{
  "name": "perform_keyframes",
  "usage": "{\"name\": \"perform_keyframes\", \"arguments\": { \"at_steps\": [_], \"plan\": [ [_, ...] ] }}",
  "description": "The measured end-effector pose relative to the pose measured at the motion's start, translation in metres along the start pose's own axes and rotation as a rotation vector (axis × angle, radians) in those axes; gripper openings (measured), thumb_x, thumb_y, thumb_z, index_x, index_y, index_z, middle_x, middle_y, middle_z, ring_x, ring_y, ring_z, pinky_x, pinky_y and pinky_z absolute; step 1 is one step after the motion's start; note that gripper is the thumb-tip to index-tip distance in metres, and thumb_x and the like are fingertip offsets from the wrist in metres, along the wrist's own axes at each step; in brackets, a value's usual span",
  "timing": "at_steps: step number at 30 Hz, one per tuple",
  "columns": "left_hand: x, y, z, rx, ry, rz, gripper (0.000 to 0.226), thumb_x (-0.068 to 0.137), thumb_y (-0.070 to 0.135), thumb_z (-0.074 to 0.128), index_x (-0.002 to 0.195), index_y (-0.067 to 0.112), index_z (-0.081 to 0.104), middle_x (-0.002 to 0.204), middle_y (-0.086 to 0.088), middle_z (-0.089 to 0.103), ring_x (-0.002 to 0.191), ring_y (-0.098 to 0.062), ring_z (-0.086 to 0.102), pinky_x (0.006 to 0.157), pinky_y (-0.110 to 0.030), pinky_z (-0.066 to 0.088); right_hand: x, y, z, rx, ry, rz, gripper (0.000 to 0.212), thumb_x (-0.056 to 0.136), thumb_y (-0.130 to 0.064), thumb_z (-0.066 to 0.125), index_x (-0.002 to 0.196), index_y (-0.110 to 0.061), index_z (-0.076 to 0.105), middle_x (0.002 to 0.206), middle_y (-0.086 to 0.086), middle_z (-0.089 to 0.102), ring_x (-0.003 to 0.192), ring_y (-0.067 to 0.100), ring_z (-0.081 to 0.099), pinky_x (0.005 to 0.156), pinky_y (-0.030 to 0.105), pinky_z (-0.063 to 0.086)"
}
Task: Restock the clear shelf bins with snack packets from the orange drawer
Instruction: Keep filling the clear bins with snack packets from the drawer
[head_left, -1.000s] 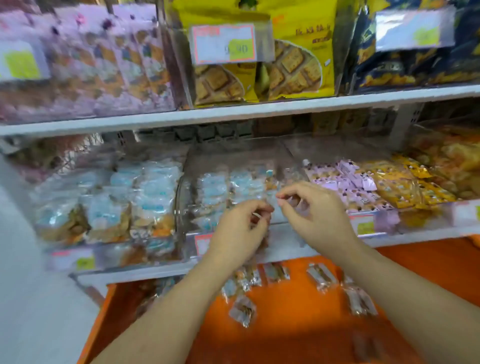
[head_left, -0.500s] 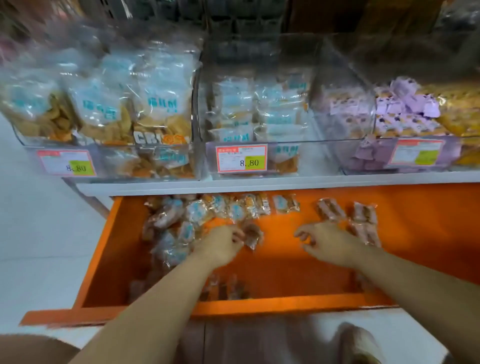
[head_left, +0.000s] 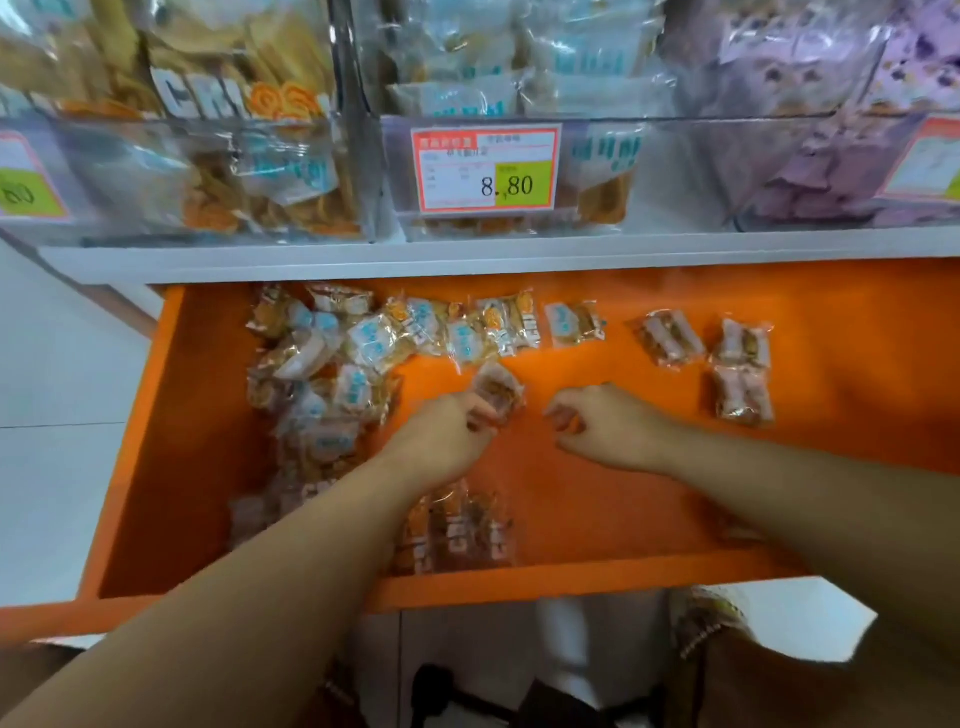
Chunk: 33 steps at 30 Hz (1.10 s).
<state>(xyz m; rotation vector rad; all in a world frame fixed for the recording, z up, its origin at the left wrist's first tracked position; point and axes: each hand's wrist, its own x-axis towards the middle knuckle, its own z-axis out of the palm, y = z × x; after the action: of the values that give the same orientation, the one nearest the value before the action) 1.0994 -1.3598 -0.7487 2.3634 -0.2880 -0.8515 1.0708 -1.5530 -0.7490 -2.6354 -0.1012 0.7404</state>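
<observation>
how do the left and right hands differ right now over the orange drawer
The left hand pinches a small packet; the right hand holds nothing, its fingers loosely curled. The left hand lies beside the heap of blue-label packets; the right hand is over bare drawer floor, apart from the pink-label packets. Both reach into the orange drawer, backs up.

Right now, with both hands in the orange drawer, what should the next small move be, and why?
Probably lift the left hand with its packet up toward the clear bins. It already pinches that packet just above the orange drawer floor, while the right hand, loosely curled, holds nothing.
</observation>
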Motion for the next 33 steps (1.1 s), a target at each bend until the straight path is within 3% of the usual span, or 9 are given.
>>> {"name": "perform_keyframes", "arguments": {
  "at_steps": [7,10,13,16,20,24,29,31,33],
  "plan": [
    [0.070,-0.039,-0.024,0.144,0.121,-0.135,0.041,0.094,0.023,0.055,0.134,0.017,0.049,0.133,-0.009,0.053,0.119,-0.026,0.052,0.094,-0.033,0.045,0.070,-0.007,0.010,0.126,0.076,0.001,0.047,0.089,-0.023,0.061,0.134,-0.015,0.049,0.135,0.010,0.053,0.120,0.028,0.051,0.093,0.033,0.044],
    [0.099,-0.061,-0.028,0.310,0.229,-0.206,0.053,0.089,0.027,0.053,0.141,0.023,0.043,0.149,-0.011,0.033,0.136,-0.034,0.030,0.107,-0.045,0.035,0.101,0.003,0.024,0.140,0.072,0.092,0.070,0.086,-0.026,0.065,0.146,-0.017,0.031,0.155,0.013,0.018,0.139,0.034,0.027,0.107,0.039,0.035],
    [0.110,-0.073,-0.024,0.310,0.217,-0.315,0.069,0.093,0.026,0.052,0.151,0.030,0.015,0.158,-0.015,-0.002,0.144,-0.043,0.002,0.113,-0.054,0.019,0.129,0.017,0.039,0.118,0.038,0.176,0.085,0.084,-0.041,0.063,0.151,-0.028,0.013,0.157,0.010,-0.018,0.143,0.038,-0.014,0.115,0.055,0.015],
    [0.121,-0.085,-0.023,0.325,0.210,-0.306,0.083,0.090,0.030,0.056,0.150,0.041,0.000,0.159,-0.010,-0.017,0.142,-0.044,-0.016,0.113,-0.059,0.009,0.144,0.020,0.034,0.019,0.066,0.183,0.085,0.089,-0.051,0.055,0.150,-0.037,-0.003,0.153,0.009,-0.032,0.140,0.039,-0.024,0.113,0.060,0.009],
    [0.148,-0.103,-0.029,0.414,0.055,-0.262,0.090,0.066,0.067,0.047,0.147,0.049,0.013,0.161,0.002,-0.009,0.143,-0.045,-0.009,0.110,-0.066,0.005,0.163,0.027,0.025,-0.021,-0.027,0.161,0.098,0.080,-0.063,0.059,0.149,-0.042,-0.006,0.156,0.007,-0.024,0.141,0.039,-0.023,0.115,0.058,0.004],
    [0.132,-0.084,-0.012,0.266,-0.023,-0.208,0.098,0.068,0.073,0.052,0.150,0.043,0.007,0.158,-0.011,0.017,0.145,-0.036,0.013,0.116,-0.051,0.010,0.149,0.024,0.023,-0.021,0.009,0.090,0.090,0.077,-0.066,0.056,0.150,-0.039,0.010,0.158,0.010,-0.006,0.144,0.032,-0.015,0.118,0.049,0.000],
    [0.107,-0.076,0.019,0.218,-0.313,0.007,0.078,0.086,0.044,0.065,0.150,0.036,0.021,0.155,-0.002,0.027,0.140,-0.027,0.030,0.111,-0.039,0.031,0.111,0.038,0.046,-0.068,0.115,0.075,0.066,0.070,-0.070,0.046,0.123,-0.032,0.054,0.141,0.011,0.034,0.136,0.041,0.023,0.106,0.052,0.033],
    [0.107,-0.071,0.021,0.122,-0.336,0.039,0.069,0.085,0.035,0.069,0.145,0.027,0.037,0.147,-0.001,0.040,0.133,-0.023,0.040,0.104,-0.032,0.037,0.102,0.041,0.041,-0.021,0.180,0.108,0.043,0.076,-0.051,0.063,0.111,-0.026,0.056,0.131,0.009,0.041,0.127,0.038,0.033,0.101,0.046,0.039],
    [0.108,-0.069,0.019,0.128,-0.229,0.030,0.066,0.084,0.037,0.070,0.141,0.024,0.042,0.145,-0.003,0.039,0.133,-0.024,0.038,0.104,-0.031,0.035,0.100,0.044,0.036,0.059,0.224,0.131,0.056,0.075,-0.039,0.073,0.121,-0.024,0.046,0.135,0.010,0.035,0.129,0.036,0.031,0.099,0.043,0.040]
  ]
}}
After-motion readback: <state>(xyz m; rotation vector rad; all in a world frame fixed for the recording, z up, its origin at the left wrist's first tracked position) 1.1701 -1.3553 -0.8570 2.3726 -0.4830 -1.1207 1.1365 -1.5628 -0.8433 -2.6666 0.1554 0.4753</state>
